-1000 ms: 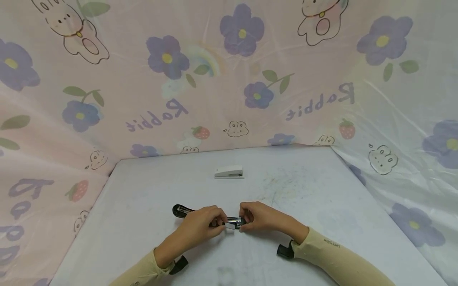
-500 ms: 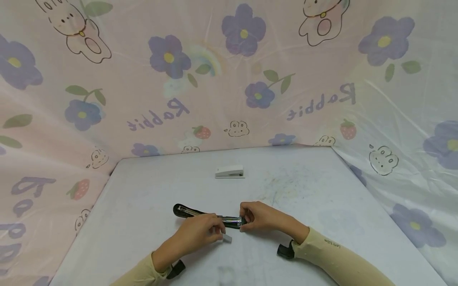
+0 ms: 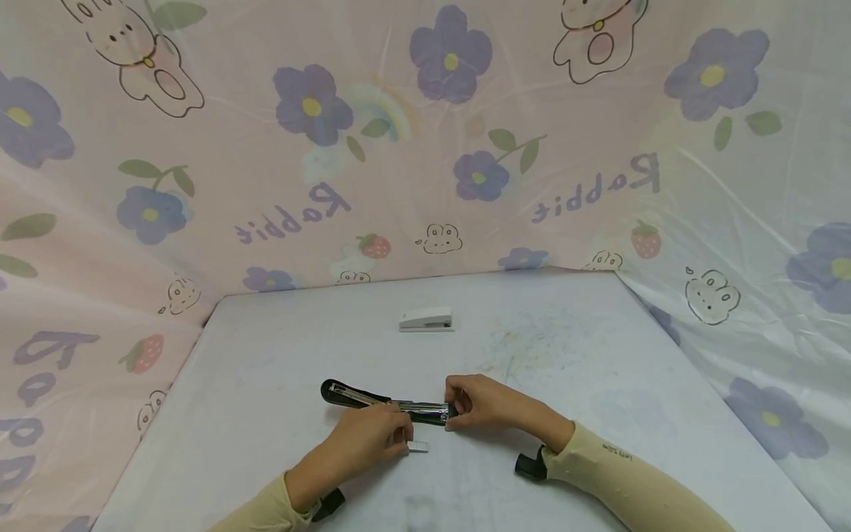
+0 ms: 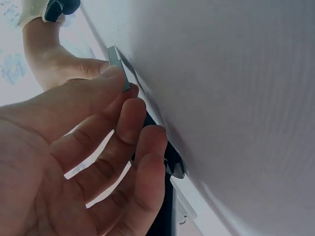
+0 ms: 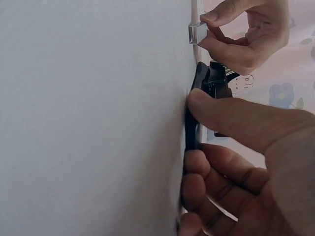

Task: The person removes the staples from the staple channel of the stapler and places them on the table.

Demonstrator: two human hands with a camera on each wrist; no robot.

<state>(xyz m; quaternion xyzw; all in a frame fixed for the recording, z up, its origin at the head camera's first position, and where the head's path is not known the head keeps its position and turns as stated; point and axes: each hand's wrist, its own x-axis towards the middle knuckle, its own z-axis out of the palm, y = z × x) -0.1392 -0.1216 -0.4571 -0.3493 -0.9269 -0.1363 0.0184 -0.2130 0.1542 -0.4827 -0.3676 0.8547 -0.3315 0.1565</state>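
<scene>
A black stapler (image 3: 425, 411) lies opened out flat, its metal staple channel facing up. At its right end, my right hand (image 3: 490, 403) grips the black base between thumb and fingers; the right wrist view shows the thumb on the stapler's dark edge (image 5: 191, 123). My left hand (image 3: 366, 437) pinches a short silver strip of staples (image 3: 418, 446) between thumb and index finger, just on the near side of the channel. Up close, the staple strip (image 5: 198, 33) has a U-shaped end. The left hand partly covers the stapler's middle.
A white stapler (image 3: 425, 321) stands farther back on the white tabletop (image 3: 299, 340). Behind and beside the table hangs a printed curtain (image 3: 399, 170) with flowers and rabbits. Faint coloured stains mark the table's right side.
My left hand has drawn the staple strip from over the stapler's channel toward the near side and slightly left, levelling it. The right hand and stapler have stayed put.
</scene>
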